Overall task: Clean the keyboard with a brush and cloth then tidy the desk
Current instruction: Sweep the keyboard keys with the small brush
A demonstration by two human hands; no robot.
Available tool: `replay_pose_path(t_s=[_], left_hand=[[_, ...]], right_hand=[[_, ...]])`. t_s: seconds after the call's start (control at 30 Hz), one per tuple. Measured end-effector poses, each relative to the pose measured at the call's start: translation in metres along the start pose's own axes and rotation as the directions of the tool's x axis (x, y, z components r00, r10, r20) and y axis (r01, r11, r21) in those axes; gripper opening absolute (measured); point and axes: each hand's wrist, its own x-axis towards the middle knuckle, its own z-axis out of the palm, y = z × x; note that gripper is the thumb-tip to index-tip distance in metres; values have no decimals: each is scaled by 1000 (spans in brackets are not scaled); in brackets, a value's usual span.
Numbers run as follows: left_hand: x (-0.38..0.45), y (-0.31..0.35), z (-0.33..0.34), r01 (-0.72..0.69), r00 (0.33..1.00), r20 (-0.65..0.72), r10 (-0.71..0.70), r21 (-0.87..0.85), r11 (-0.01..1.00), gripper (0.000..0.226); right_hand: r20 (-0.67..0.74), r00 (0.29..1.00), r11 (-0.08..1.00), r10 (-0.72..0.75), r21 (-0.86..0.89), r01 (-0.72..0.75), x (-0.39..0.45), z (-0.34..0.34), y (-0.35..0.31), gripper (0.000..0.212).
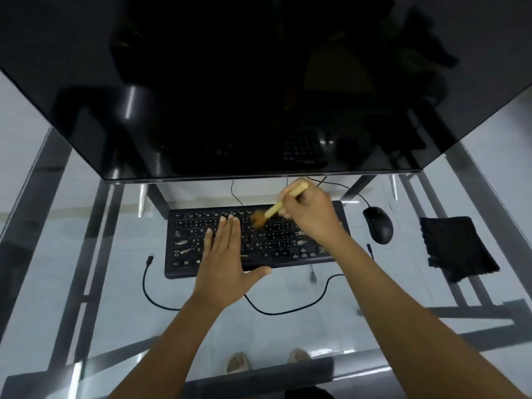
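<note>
Brushing stage: underway by the look of it; cloth work and tidying not yet done.
Surface (121,306): glass top on a metal frame, floor and the person's feet visible through it.
Loose cable (276,312): black, curls across the glass just in front of the keyboard; likely part of the tidying.
Left hand (227,260): flat, fingers apart, gripping nothing; palm over the near edge, fingertips on the left-centre keys. Probably pinning the board so brush strokes do not push it about.
Keyboard (256,240): black, centred on the glass, roughly square to the person; pale debris specks on the left and right keys.
Right hand (311,211): closed around the brush handle, pencil-style, reaching in over the right half of the keys.
Brush (276,210): pale wooden handle angled up and away, brown bristles blurred, down at the upper middle rows; low tilt suits flicking dirt from between keys.
Mouse (378,227): black, just right of the keyboard.
Cloth (457,246): dark, folded, well right of the mouse, parked within reach.
Monitor (259,82): dark screen, overhangs the far side.
</note>
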Motion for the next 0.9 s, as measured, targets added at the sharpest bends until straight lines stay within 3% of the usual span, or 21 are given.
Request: replay_pose_path(t_s=[0.03, 0.07, 0.17, 0.2, 0.3, 0.33, 0.43, 0.47, 0.53, 0.57, 0.6, 0.7, 0.73, 0.8, 0.83, 0.9], left_hand=[[0, 0, 1, -2, 1000, 0, 2, 11, 1000, 116], [0, 0, 2, 0, 1000, -3, 0, 19, 1000, 116], [1, 2, 2, 13, 1000, -13, -13, 5, 1000, 118], [1, 2, 1, 14, 1000, -14, -14, 3, 1000, 118], [0, -1, 2, 7, 1000, -2, -7, 30, 1000, 119], [0, -1, 3, 5, 1000, -6, -5, 36, 999, 119], [0, 3, 3, 27, 1000, -8, -27, 13, 1000, 121], [1, 4, 3, 45, 999, -10, -46, -10, 999, 122], [3, 8, 4, 71, 997, -7, -71, -48, 996, 124], [5, 10, 5, 74, 997, -5, -74, -56, 996, 124], [6, 13, 5, 71, 997, -2, -71, -55, 996, 124], [11, 24, 7, 34, 999, 0, -34, -43, 998, 122], [13, 27, 8, 21, 1000, -2, -21, -40, 999, 120], [17, 34, 11, -7, 1000, 5, 7, -18, 1000, 117], [19, 37, 12, -19, 1000, 12, 19, -4, 1000, 116], [23, 45, 15, -39, 999, 27, 39, 15, 999, 112]], right_hand=[[90, 996, 999, 10, -40, -6, -3, 1, 3, 8], [93, 995, 994, -30, -106, 40, -7, 1, 5, 9], [-155, 976, 985, -155, -94, 142, -11, -3, 8, 10], [-141, 981, 991, -131, -34, 127, -11, -6, 8, 9], [213, 976, 999, 43, 6, -45, -17, -5, 7, 8], [227, 973, 999, 45, -38, -37, -18, -5, 11, 7], [-112, 993, 997, -23, -75, 15, -14, -12, 15, 6], [-139, 990, 999, -11, -38, 6, -13, -17, 16, 7], [65, 994, 996, 83, 16, -84, -14, -21, 15, 8], [158, 983, 995, 97, -46, -90, -15, -23, 17, 8], [157, 986, 992, 63, -114, -45, -16, -23, 19, 8], [-196, 977, 988, -78, -148, 49, -9, -32, 22, 8], [-231, 971, 996, -61, -84, 43, -6, -35, 23, 6], [-93, 995, 1000, 23, -11, -24, -3, -39, 23, 6], [-48, 998, 996, 37, -81, -40, -3, -39, 27, 8], [-187, 982, 980, 6, -196, -43, -1, -43, 34, 11]])
